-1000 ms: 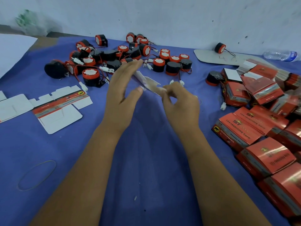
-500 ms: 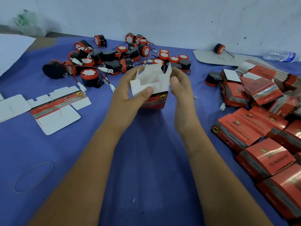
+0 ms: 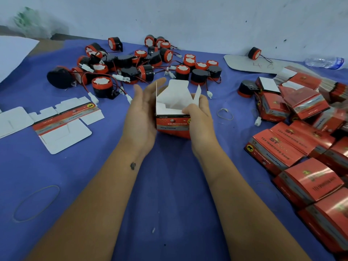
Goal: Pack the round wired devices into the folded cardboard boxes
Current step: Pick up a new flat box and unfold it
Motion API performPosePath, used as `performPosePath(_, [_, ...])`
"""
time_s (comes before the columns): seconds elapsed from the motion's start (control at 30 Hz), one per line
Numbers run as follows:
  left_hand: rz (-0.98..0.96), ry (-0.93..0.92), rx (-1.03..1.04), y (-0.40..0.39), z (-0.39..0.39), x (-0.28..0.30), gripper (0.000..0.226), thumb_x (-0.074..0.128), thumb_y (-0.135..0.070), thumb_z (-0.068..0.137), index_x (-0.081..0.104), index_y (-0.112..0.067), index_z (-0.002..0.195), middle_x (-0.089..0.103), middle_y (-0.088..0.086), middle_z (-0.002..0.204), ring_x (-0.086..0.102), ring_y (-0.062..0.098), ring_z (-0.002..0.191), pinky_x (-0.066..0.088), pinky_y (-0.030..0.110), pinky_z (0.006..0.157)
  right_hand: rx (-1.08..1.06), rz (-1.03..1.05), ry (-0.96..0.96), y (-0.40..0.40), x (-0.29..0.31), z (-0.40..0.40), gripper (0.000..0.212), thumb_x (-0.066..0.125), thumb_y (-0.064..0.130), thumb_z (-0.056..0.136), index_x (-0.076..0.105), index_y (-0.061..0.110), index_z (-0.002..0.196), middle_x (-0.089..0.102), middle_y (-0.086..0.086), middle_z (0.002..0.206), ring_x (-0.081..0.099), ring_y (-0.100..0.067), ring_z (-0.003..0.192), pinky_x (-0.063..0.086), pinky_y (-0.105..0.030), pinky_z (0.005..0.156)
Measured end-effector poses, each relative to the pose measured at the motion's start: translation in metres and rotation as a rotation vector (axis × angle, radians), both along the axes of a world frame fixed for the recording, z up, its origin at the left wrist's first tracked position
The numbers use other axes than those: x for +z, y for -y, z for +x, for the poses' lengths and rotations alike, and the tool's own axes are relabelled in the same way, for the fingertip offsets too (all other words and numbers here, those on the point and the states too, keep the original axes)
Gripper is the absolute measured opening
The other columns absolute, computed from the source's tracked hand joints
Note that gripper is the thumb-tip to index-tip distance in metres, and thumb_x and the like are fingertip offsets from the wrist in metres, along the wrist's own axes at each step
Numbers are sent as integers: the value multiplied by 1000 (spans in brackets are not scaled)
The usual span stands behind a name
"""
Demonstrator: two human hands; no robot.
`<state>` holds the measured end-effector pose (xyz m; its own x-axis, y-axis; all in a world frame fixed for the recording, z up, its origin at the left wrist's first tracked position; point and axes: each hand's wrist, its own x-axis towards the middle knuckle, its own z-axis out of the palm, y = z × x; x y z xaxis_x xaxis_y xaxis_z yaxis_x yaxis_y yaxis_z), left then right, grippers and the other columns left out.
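Standing open-topped with white flaps raised, the red box sits between the flat left hand and right hand's curled grip

Blue cloth covers whole table, a bit wrinkled. Pale wall behind, close to table's far edge, with small dark marks and scuffs. Green smudge on wall at far left. White sheet at left edge, brown strip just beside it. Clear water bottle lies on its side at far right near wall. Light soft and even.
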<state>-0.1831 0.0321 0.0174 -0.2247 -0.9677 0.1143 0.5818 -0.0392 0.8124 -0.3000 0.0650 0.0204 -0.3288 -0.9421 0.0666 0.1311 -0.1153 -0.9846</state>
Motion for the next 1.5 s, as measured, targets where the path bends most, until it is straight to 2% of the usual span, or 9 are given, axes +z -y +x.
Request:
performPosePath(0.23, [-125, 251, 107, -3, -12, 0, 49, 43, 2, 97, 62, -38, 117, 73, -14, 106, 70, 9, 97, 56, 25, 73, 91, -92, 112, -2, -1, 2, 26, 43, 6, 91, 53, 17, 112, 64, -3, 100, 64, -3, 73, 53, -23, 56])
performPosePath(0.37, [-108, 263, 165, -5, -18, -1, 53, 39, 0, 97, 63, -46, 103, 73, -22, 94, 69, 2, 87, 55, 21, 67, 153, -97, 343, -1, -1, -4, 34, 37, 37, 102, 65, 21, 113, 72, -5, 108, 69, -21, 93, 59, -36, 75])
performPosePath(0.53, [-99, 293, 129, -7, -33, -10, 46, 38, -1, 97, 58, -36, 120, 67, -5, 115, 66, 10, 95, 54, 23, 69, 107, -89, 147, 1, -3, -20, 34, 43, 8, 93, 69, 28, 99, 74, 2, 97, 69, -16, 86, 57, -34, 72])
performPosePath(0.63, [-73, 253, 174, -8, -35, -11, 41, 40, -1, 97, 58, -36, 108, 67, -2, 104, 67, 9, 83, 54, 24, 62, 105, -92, 135, 1, -2, -22, 36, 42, 0, 90, 65, 26, 96, 73, 8, 86, 68, -9, 75, 56, -27, 60])
performPosePath(0.9, [-82, 160, 209, -16, -34, -8, 32, 37, -7, 91, 63, -14, 74, 71, 0, 87, 66, 15, 79, 54, 26, 63, 117, -74, 227, 0, -2, -16, 10, 56, 18, 82, 60, 10, 85, 66, -7, 91, 62, -26, 85, 52, -43, 73])
performPosePath(1.03, [-158, 255, 221, -17, -27, 0, 30, 46, -5, 84, 70, -23, 87, 71, -7, 90, 67, 8, 77, 53, 22, 60, 81, -135, 74, -2, -2, -10, 22, 57, 6, 80, 59, 26, 90, 63, -2, 98, 63, -16, 82, 54, -31, 62])
performPosePath(1.13, [-230, 337, 241, -13, -20, 6, 51, 49, 8, 81, 67, -36, 100, 68, -5, 101, 68, 3, 83, 53, 18, 63, 61, -121, 22, -2, 1, -11, 34, 56, -2, 88, 61, 26, 106, 63, 1, 106, 65, -13, 88, 56, -27, 68])
performPosePath(1.3, [-290, 419, 259, -18, -20, 7, 53, 48, 9, 81, 65, -35, 104, 66, -7, 103, 65, 0, 85, 51, 15, 64, -25, -169, -128, -5, 4, -9, 34, 57, -6, 86, 66, 25, 98, 68, 1, 104, 66, -13, 92, 57, -27, 74])
performPosePath(1.5, [-145, 469, 146, -9, -15, 4, 56, 53, -5, 91, 48, -37, 136, 62, -10, 121, 62, 7, 107, 52, 26, 91, -32, -277, 159, -4, 7, -8, 22, 48, 17, 96, 69, 17, 92, 72, 0, 95, 66, -14, 90, 53, -31, 75])
